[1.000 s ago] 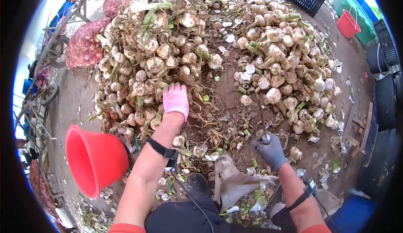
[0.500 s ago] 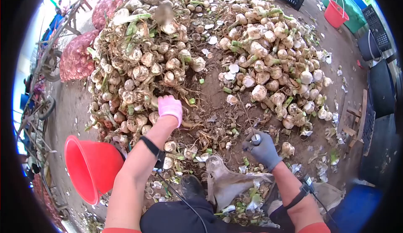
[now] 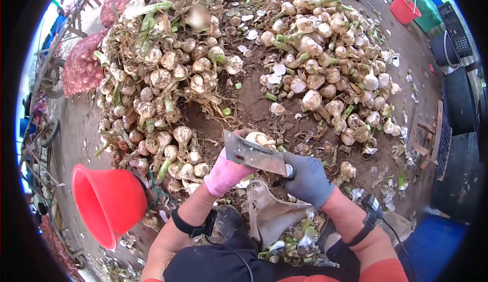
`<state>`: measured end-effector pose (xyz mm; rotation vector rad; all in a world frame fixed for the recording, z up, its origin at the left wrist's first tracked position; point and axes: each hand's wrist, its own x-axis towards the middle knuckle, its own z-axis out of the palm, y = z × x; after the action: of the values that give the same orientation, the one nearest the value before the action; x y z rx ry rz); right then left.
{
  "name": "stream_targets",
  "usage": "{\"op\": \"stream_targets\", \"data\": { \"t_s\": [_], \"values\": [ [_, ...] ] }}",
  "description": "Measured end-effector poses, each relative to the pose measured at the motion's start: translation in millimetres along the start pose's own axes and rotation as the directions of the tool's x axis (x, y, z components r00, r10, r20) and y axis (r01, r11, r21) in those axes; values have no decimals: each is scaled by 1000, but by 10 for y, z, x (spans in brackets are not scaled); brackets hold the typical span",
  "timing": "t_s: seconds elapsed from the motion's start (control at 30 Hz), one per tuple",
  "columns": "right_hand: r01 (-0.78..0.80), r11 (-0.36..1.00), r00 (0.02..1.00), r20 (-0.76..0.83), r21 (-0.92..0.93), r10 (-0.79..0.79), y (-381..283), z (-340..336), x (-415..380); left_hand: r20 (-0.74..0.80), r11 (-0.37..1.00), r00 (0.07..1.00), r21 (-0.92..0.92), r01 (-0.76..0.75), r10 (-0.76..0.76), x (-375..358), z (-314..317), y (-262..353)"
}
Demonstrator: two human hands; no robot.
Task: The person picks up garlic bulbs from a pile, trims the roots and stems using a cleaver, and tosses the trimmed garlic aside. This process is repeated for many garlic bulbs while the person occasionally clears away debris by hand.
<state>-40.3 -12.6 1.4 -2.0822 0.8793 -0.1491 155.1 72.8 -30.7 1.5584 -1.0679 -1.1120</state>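
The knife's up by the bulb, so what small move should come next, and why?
Probably ease the knife clear of the left hand before any cut. The right hand holds the knife, the left hand holds the bulb, and in this view the knife overlaps both; whether it touches either isn't clear.

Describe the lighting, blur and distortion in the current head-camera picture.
Head view: wide-angle bowing inside black borders; head view: washed-out glare at upper left, soft light in the middle; head view: a round blur over the left heap, while the knife looks fairly sharp.
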Motion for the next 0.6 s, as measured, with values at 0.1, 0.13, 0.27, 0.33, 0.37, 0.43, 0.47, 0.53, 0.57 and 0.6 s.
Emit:
{"op": "stream_targets", "data": {
  "t_s": [0.1,0.13,0.27,0.33,0.37,0.43,0.47,0.53,0.57,0.6],
  "values": [
    [43,999,999,18,-15,-42,-87,-28,-16,32,995,999,96,-32,29,-37,-8,110],
    [47,998,998,42,-33,-46,-111,-42,-25,34,995,999,95,-33,30,-45,-5,138],
    [89,993,995,40,-71,-87,-120,-5,-60,64,995,993,-11,-97,98,-85,56,229],
    [86,990,995,65,-111,-79,-131,-7,-65,59,997,996,37,-75,72,-95,68,248],
    [86,990,995,66,-111,-79,-114,12,-64,58,997,996,37,-74,72,-97,70,273],
    [149,984,989,15,-94,-149,-33,104,-69,33,982,997,176,-71,66,-112,70,316],
    [150,984,989,16,-92,-149,0,146,-64,32,982,997,176,-69,65,-125,73,305],
    [149,980,989,17,-135,-148,65,207,-21,17,955,992,270,-122,121,-133,73,274],
    [146,981,989,18,-130,-145,78,227,-18,18,933,986,323,-160,163,-138,66,284],
    [146,980,989,2,-138,-147,88,236,-11,21,933,987,323,-158,160,-153,87,232]
  ]
}}
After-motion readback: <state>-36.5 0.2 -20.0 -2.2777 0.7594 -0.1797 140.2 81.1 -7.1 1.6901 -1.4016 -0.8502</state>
